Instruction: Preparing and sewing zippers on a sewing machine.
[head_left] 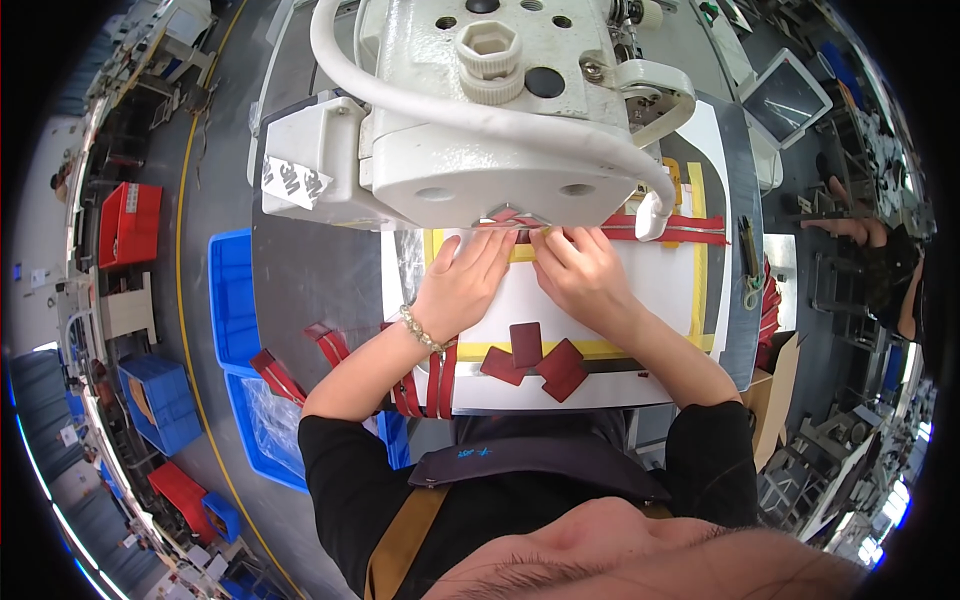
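My left hand (pixel 466 275) lies with fingers extended on the work under the white sewing machine head (pixel 500 160), its fingertips at a red zipper strip (pixel 664 226). My right hand (pixel 578 275) is beside it, fingers curled and pinched at the strip's near edge. The strip runs rightward across a white board (pixel 500 315) edged with yellow tape; its part beneath the head is mostly hidden. Three dark red square patches (pixel 562 369) lie nearer me, below my hands. More red zipper strips (pixel 278 376) lie at the table's left front, partly under my left forearm.
Blue bins (pixel 231 300) stand left of the metal table (pixel 305 265), with red crates (pixel 130 222) across the yellow floor line. A cardboard box (pixel 778 400) is at the right front, a monitor (pixel 785 95) at back right. Another person (pixel 868 240) sits at far right.
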